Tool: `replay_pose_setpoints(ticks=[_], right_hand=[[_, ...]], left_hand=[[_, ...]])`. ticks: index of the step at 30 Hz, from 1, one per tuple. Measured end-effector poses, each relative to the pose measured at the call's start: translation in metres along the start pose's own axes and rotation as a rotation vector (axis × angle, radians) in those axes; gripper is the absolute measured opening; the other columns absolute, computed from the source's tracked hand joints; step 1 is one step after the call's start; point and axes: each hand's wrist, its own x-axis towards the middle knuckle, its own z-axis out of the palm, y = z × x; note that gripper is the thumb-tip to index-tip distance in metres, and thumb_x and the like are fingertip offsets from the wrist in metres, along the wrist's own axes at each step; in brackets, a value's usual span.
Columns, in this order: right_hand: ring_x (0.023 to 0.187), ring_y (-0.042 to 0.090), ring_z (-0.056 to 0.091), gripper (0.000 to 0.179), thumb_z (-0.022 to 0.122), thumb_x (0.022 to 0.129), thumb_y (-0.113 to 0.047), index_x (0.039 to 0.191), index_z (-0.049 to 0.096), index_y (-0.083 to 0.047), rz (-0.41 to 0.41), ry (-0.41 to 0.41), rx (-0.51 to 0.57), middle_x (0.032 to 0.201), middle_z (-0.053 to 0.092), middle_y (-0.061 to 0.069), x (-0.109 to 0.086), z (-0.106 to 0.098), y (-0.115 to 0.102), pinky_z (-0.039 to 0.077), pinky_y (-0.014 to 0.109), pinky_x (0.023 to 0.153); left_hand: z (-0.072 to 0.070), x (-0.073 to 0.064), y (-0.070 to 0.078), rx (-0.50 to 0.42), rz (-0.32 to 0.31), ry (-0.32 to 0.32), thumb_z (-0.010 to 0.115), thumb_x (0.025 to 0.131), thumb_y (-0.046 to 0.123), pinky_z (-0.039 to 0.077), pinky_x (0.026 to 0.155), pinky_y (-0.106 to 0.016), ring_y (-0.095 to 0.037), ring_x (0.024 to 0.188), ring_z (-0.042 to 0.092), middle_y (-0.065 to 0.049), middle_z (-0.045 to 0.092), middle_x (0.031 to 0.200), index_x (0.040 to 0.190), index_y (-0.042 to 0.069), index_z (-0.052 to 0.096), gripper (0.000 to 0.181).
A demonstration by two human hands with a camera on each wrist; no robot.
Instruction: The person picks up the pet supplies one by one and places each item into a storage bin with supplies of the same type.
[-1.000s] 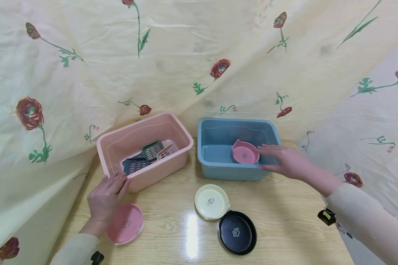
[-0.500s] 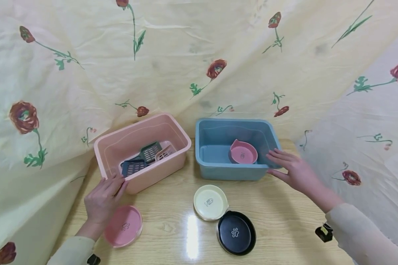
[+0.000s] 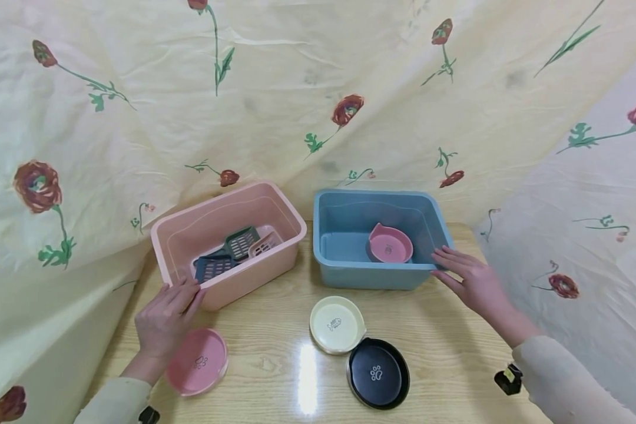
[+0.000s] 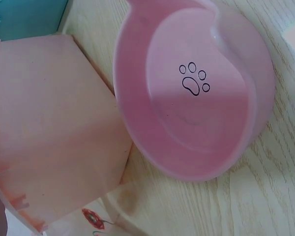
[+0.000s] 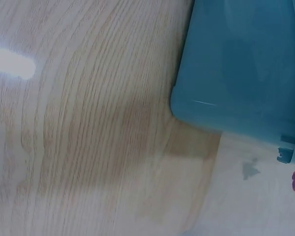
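Observation:
My left hand (image 3: 164, 321) grips the near left corner of a pink plastic bin (image 3: 257, 281), its fingers bent over the rim. Slotted litter scoops (image 3: 241, 242) lie in that bin. On the right, my right hand (image 3: 474, 282) holds the near right corner of a blue plastic bin (image 3: 371, 278), fingers over the rim and thumb lower at the front. A pink pet bowl (image 3: 389, 244) sits inside the blue bin. Beside my left wrist a second pink bowl (image 4: 201, 118), marked with a paw print, rests on the table. Wrist views barely show the fingers.
A cream bowl (image 3: 336, 324) with a fishbone print touches a black bowl (image 3: 377, 374) with a paw print, in front of the blue bin. All stand on a wooden table (image 3: 265, 359). A flowered cloth (image 3: 275, 106) hangs behind the bins.
My right hand has moved right and slightly down, away from the pink bowl inside the blue bin to that bin's near right corner. My left hand has stayed on the pink bin.

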Motion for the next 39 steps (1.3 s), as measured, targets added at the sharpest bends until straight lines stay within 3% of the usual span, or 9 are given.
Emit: replay_pose_setpoints(ticks=[13, 15, 18, 20, 22, 28, 31, 36, 39], right_hand=[[0.115, 0.041, 0.074, 0.078, 0.040, 0.104, -0.067, 0.125, 0.078, -0.003, 0.037, 0.001, -0.013, 0.124, 0.078, 0.016, -0.002, 0.003, -0.002, 0.057, 0.061, 0.093], [0.115, 0.041, 0.074, 0.078, 0.040, 0.104, -0.068, 0.125, 0.078, -0.003, 0.039, 0.004, -0.007, 0.125, 0.077, 0.016, -0.001, 0.002, -0.005, 0.056, 0.047, 0.105], [0.116, 0.041, 0.074, 0.078, 0.041, 0.105, -0.069, 0.126, 0.078, -0.003, 0.027, 0.002, 0.010, 0.127, 0.077, 0.015, 0.002, 0.000, -0.012, 0.039, 0.020, 0.119], [0.116, 0.041, 0.074, 0.077, 0.043, 0.105, -0.069, 0.127, 0.077, -0.003, 0.007, -0.002, 0.030, 0.128, 0.077, 0.015, 0.005, -0.001, -0.018, 0.025, 0.007, 0.119], [0.114, 0.040, 0.075, 0.075, 0.045, 0.105, -0.068, 0.127, 0.078, -0.004, -0.026, -0.006, 0.052, 0.127, 0.077, 0.015, 0.008, -0.003, -0.025, 0.024, 0.005, 0.117], [0.108, 0.035, 0.077, 0.067, 0.051, 0.105, -0.065, 0.126, 0.079, -0.007, -0.124, -0.041, 0.154, 0.123, 0.079, 0.012, 0.011, -0.005, -0.051, 0.033, 0.007, 0.113], [0.108, 0.031, 0.078, 0.053, 0.070, 0.101, -0.054, 0.125, 0.079, -0.008, -0.136, -0.104, 0.196, 0.122, 0.080, 0.008, 0.013, -0.003, -0.063, 0.045, 0.012, 0.110], [0.111, 0.025, 0.077, 0.047, 0.093, 0.083, -0.024, 0.126, 0.079, -0.008, -0.046, -0.301, 0.284, 0.122, 0.080, 0.004, 0.018, 0.007, -0.081, 0.063, 0.036, 0.096], [0.115, 0.027, 0.076, 0.049, 0.091, 0.087, -0.024, 0.130, 0.076, -0.006, 0.069, -0.456, 0.416, 0.126, 0.078, 0.007, 0.024, 0.015, -0.090, 0.065, 0.044, 0.094]], left_hand=[[-0.001, 0.000, 0.001, 0.014, -0.008, -0.013, 0.054, 0.111, 0.047, 0.065, 0.073, -0.060, -0.038, 0.085, 0.080, -0.017, 0.080, 0.100, 0.090, 0.010, 0.080, 0.050], [-0.001, 0.000, 0.001, 0.016, -0.007, -0.022, 0.054, 0.111, 0.047, 0.065, 0.073, -0.060, -0.038, 0.085, 0.080, -0.018, 0.080, 0.100, 0.090, 0.009, 0.080, 0.050], [-0.002, 0.000, 0.001, 0.026, -0.005, -0.048, 0.054, 0.111, 0.047, 0.065, 0.074, -0.059, -0.038, 0.086, 0.080, -0.019, 0.080, 0.100, 0.091, 0.008, 0.080, 0.051], [-0.003, 0.000, 0.001, 0.031, -0.006, -0.064, 0.054, 0.112, 0.047, 0.065, 0.075, -0.059, -0.039, 0.087, 0.080, -0.019, 0.080, 0.100, 0.092, 0.008, 0.080, 0.051], [-0.003, 0.000, 0.001, 0.032, -0.007, -0.070, 0.054, 0.112, 0.047, 0.065, 0.075, -0.059, -0.039, 0.088, 0.080, -0.020, 0.080, 0.100, 0.092, 0.007, 0.080, 0.052], [-0.001, 0.000, 0.002, 0.018, -0.013, -0.017, 0.056, 0.111, 0.046, 0.065, 0.075, -0.061, -0.039, 0.088, 0.080, -0.019, 0.080, 0.102, 0.092, 0.008, 0.081, 0.049], [0.001, -0.001, 0.002, 0.002, -0.018, 0.023, 0.059, 0.110, 0.044, 0.064, 0.076, -0.062, -0.039, 0.089, 0.080, -0.018, 0.080, 0.103, 0.092, 0.008, 0.081, 0.046], [0.004, -0.004, 0.002, 0.002, -0.021, 0.041, 0.060, 0.109, 0.043, 0.064, 0.077, -0.062, -0.039, 0.090, 0.080, -0.018, 0.080, 0.103, 0.093, 0.008, 0.081, 0.044], [0.006, -0.005, 0.002, 0.002, -0.022, 0.044, 0.062, 0.109, 0.042, 0.064, 0.078, -0.062, -0.039, 0.090, 0.080, -0.018, 0.080, 0.103, 0.093, 0.008, 0.082, 0.042]])
